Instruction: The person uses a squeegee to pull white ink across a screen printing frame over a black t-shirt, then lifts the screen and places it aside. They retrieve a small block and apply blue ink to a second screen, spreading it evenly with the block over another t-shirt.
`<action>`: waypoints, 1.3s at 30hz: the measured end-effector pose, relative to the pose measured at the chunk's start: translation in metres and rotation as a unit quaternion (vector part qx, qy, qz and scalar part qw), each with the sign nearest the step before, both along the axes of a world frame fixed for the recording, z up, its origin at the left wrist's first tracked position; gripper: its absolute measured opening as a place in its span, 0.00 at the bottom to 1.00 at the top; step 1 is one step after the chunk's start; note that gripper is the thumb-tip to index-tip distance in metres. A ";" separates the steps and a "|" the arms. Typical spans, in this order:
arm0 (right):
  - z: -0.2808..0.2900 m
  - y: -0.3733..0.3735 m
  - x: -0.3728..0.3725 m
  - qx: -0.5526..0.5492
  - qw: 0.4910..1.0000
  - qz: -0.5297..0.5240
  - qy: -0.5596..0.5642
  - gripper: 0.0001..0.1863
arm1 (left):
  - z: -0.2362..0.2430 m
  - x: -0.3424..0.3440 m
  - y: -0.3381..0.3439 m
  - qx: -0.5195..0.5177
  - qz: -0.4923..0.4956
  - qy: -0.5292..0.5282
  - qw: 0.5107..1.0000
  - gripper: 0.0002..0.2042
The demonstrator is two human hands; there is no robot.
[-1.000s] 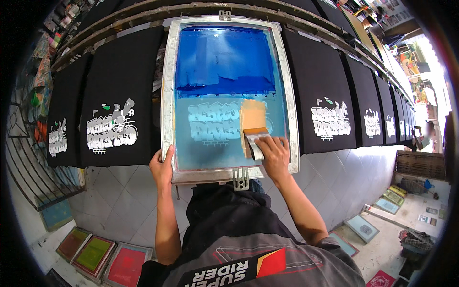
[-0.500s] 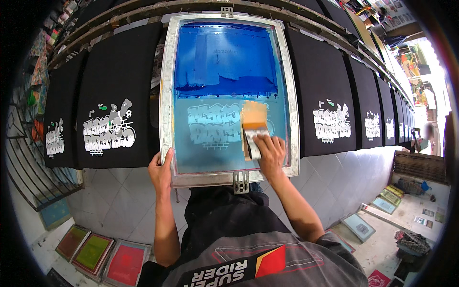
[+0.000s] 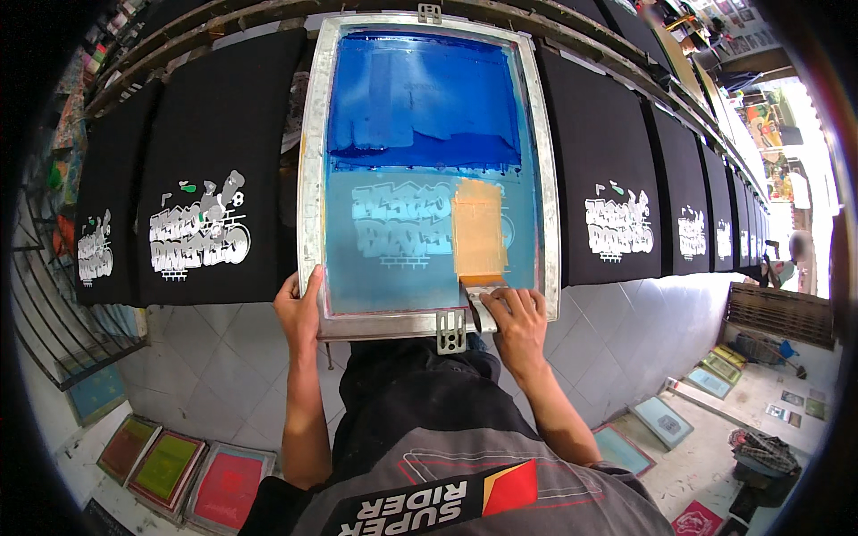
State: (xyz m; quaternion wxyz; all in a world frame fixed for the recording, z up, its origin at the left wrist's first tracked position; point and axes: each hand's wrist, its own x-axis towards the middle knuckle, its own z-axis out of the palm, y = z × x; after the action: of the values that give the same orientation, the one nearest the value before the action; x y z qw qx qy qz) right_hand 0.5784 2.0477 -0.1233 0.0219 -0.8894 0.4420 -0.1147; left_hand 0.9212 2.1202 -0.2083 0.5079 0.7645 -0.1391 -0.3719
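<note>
A screen-printing frame (image 3: 543, 205) with a pale metal rim lies before me over a dark board. Its far half carries a blue area; the nearer mesh (image 3: 389, 290) is teal, with white lettering showing through. A tan-orange strip of ink (image 3: 479, 228) covers the mesh's right part. My right hand (image 3: 518, 326) grips a squeegee (image 3: 483, 299) at the near end of that strip, close to the frame's near rim. My left hand (image 3: 299, 308) holds the frame's near left edge, thumb on top, fingers outside and partly hidden.
Black fabric panels with white and grey prints stand in a row, one to the left (image 3: 219, 134) and others to the right (image 3: 603, 134). Metal hinge clips (image 3: 451, 332) sit on the near rim. Coloured screens (image 3: 231, 487) lie on the floor at lower left.
My right hand has drawn the squeegee toward me, down to the near rim. The orange strip now shows full and long behind it. My left hand stays on the frame's edge.
</note>
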 end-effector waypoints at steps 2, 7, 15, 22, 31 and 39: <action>-0.016 0.010 0.000 -0.021 0.998 -0.031 -0.050 0.16 | -0.001 -0.001 0.003 0.001 -0.003 0.001 1.000 0.22; -0.049 -0.031 0.009 -0.063 0.994 -0.018 -0.084 0.19 | 0.007 -0.001 0.002 0.007 -0.006 -0.002 1.000 0.22; 0.003 -0.160 0.025 0.063 0.998 0.030 0.007 0.14 | 0.010 0.001 -0.001 0.033 -0.021 0.003 0.999 0.22; 0.046 -0.134 0.011 0.207 0.929 -0.192 -0.242 0.24 | 0.002 0.006 0.003 0.048 -0.015 -0.041 0.998 0.25; -0.003 -0.148 -0.076 0.277 0.668 -0.309 -0.617 0.25 | 0.044 0.006 0.001 0.076 -0.028 -0.071 0.994 0.25; -0.026 -0.158 -0.099 0.337 0.560 -0.251 -0.714 0.23 | 0.062 -0.015 0.008 0.045 -0.004 -0.115 0.992 0.25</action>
State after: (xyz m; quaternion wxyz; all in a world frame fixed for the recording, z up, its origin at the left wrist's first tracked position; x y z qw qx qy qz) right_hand 0.4789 1.8896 -0.1489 0.5985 -0.2984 0.4937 -0.5558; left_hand 0.9058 2.1281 -0.1460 0.4524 0.8236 -0.1824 -0.2894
